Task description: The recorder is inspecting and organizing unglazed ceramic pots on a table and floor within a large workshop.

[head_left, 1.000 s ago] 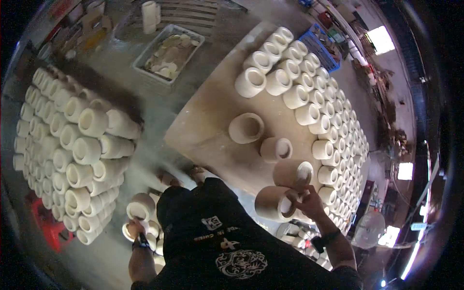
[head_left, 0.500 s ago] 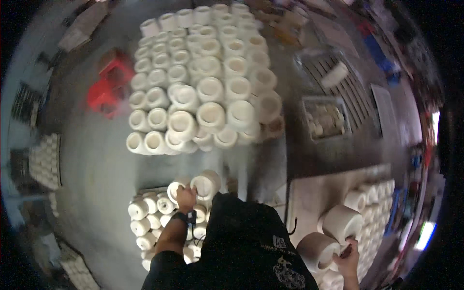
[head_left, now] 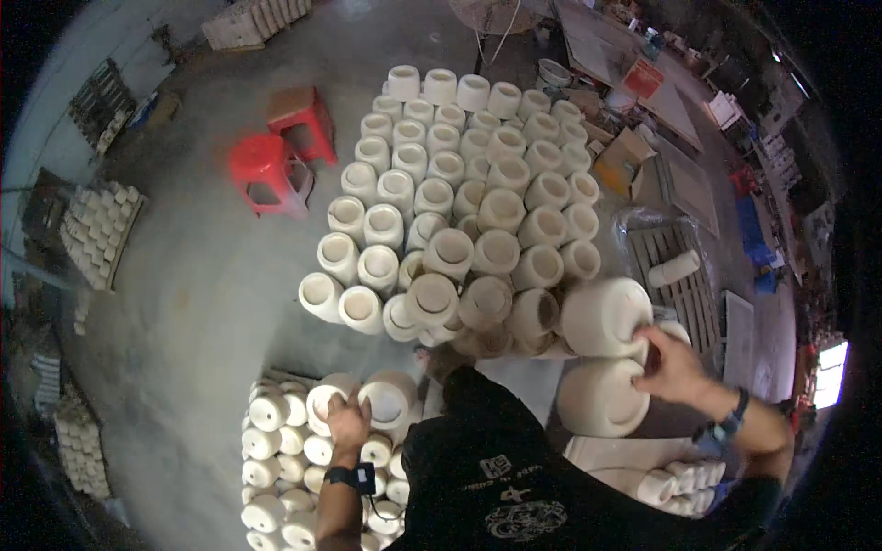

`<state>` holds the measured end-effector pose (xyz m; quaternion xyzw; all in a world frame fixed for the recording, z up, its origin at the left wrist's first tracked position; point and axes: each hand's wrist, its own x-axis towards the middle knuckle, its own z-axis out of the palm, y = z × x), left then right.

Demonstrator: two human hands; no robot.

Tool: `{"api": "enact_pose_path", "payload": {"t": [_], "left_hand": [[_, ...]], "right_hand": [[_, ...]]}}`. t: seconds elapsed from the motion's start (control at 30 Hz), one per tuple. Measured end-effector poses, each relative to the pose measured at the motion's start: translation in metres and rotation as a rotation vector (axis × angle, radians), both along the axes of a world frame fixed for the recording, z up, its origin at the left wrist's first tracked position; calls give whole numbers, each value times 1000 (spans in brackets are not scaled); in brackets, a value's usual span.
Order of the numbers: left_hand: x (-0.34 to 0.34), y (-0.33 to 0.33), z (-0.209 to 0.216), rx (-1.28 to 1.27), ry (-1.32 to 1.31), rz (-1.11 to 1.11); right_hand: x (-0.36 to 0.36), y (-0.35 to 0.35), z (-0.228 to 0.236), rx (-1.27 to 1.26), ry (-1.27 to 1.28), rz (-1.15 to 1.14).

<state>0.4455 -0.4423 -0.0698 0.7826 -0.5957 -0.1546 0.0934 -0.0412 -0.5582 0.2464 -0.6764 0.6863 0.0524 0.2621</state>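
Note:
My right hand (head_left: pixel 675 367) is closed on two large off-white cylindrical pots, an upper pot (head_left: pixel 602 317) and a lower pot (head_left: pixel 599 399). They hang sideways at the near right corner of the big pot stack, its fingers and thumb hooked at their ends. My left hand (head_left: pixel 349 422) is closed at the rims of two other pale pots, a left pot (head_left: pixel 329 395) and a right pot (head_left: pixel 390 395). These are at the far edge of the lower left stack (head_left: pixel 294 459). Whether they rest on it or are lifted, I cannot tell.
Ahead stands a large stack of pots (head_left: pixel 441 197) in tiers. Two red stools (head_left: pixel 266 170) stand to its left. A slatted pallet (head_left: pixel 684 285) with one pot lies to its right. A low board (head_left: pixel 597 455) bears smaller pots near my right elbow.
My right hand has carried its two pots from over the right-hand board forward and left to the big stack. My left hand stays at its two pots; the view has turned.

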Motion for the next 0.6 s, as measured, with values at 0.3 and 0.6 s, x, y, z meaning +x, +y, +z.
{"api": "enact_pose_path", "payload": {"t": [0.3,0.6], "left_hand": [[28,-14,43,65,-83,239],[54,19,82,100,-190,512]], "right_hand": [[121,-258,-43,-121,-141,617],[207,-425,-116,-81,-348,761]]}}
